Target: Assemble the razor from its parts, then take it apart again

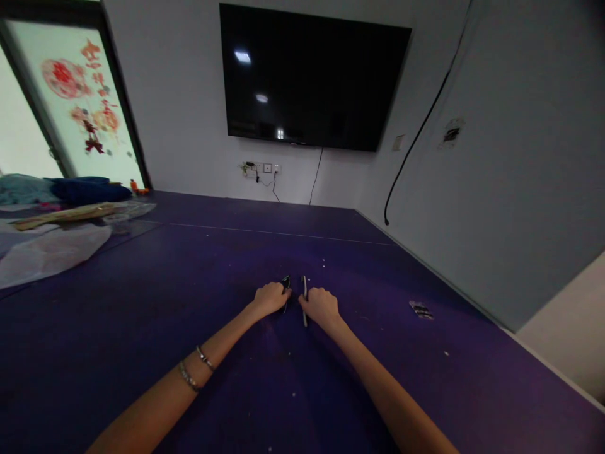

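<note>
Near the middle of the purple surface [265, 366], my two hands face each other with a small gap between them. My left hand [270, 298], with two bracelets on its forearm, is closed on a thin black object [286, 281] that looks like a phone case. A slim, flat object with a pale edge, like a phone seen edge-on [305, 320], stands upright in the closed fingers of my right hand [322, 306]. The two objects are apart, and the hands partly cover both.
A small dark patterned packet [420, 309] lies to the right. Plastic sheeting [57, 252] and folded blue cloth [89, 189] sit at the left. On the back wall hangs a television [312, 75], above sockets with cords. A black cable [420, 129] dangles along the right wall.
</note>
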Available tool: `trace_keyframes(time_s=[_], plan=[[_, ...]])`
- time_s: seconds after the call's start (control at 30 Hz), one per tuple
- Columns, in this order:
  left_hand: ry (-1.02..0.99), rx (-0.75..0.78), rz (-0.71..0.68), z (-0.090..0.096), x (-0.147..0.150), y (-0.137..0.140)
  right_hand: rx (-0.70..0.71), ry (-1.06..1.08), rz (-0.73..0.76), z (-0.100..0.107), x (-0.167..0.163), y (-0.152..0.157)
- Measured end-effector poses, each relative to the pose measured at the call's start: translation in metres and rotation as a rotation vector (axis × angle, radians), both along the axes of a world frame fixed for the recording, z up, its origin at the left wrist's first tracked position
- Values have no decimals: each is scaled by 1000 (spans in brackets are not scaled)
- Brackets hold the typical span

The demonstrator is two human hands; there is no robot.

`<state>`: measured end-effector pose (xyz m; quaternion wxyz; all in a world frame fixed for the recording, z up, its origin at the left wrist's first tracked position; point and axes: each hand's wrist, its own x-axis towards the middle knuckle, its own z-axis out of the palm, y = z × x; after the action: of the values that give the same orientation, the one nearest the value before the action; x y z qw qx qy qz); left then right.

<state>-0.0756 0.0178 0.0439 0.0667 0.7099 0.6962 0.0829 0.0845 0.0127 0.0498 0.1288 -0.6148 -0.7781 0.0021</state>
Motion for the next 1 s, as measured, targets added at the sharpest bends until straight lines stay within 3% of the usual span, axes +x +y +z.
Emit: trace_keyframes(time_s=[0.13,0.27,0.4,0.5,0.63,0.77,1.0], plan=[[-53,61,25,7,-16,4,-24,79,97,11,39,13],[-124,125,64,9,-37,11,-40,253,262,14,110,33],[-241,168,78,1,-54,19,-43,250,262,6,194,50],[-297,167,83,-4,-60,23,-116,160,157,4,254,55],[-337,133,71,-4,-63,25,-226,73,71,6,311,54],[-398,121,74,-8,-67,28,-185,81,2,7,338,51],[-378,113,59,-12,-71,32,-232,203,9,5,339,55]])
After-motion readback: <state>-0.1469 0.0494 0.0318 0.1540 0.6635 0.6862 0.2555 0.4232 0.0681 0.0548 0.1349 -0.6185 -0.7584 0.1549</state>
